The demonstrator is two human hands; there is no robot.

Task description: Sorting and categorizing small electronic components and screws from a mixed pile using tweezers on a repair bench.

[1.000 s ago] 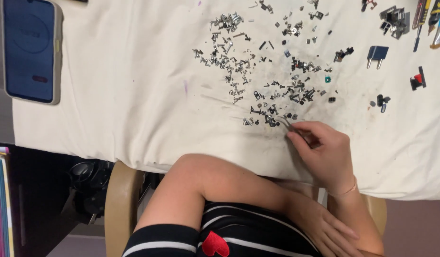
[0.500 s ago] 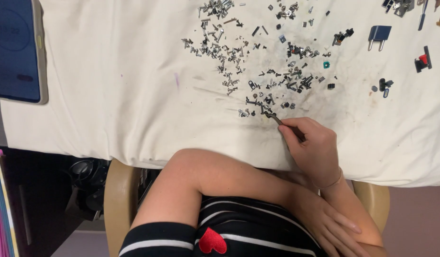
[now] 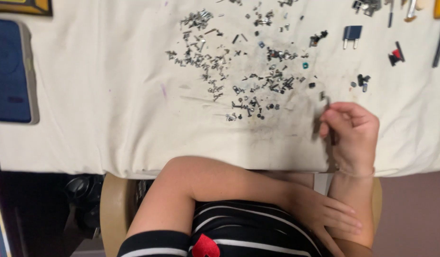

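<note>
A heap of several small metal screws and parts (image 3: 239, 71) lies scattered on a cream cloth (image 3: 110, 95) that covers the table. My right hand (image 3: 351, 135) rests on the cloth to the right of the heap. Its thumb and fingers pinch a small dark metal part (image 3: 325, 98), which is blurred. My left hand (image 3: 324, 216) lies flat against my right forearm near my striped shirt, with its fingers stretched out and nothing in them. A dark smudge stains the cloth between the heap and my right hand.
A dark blue flat device in a case (image 3: 10, 71) lies at the cloth's left. A blue two-pin component (image 3: 351, 34), a red and black part (image 3: 396, 55) and tool handles (image 3: 439, 43) sit at the far right. A wooden chair (image 3: 113, 209) is below the table edge.
My right hand has drawn away from the edge of the screw heap, moving right across the cloth with the small part pinched. My left hand has stayed on the forearm.
</note>
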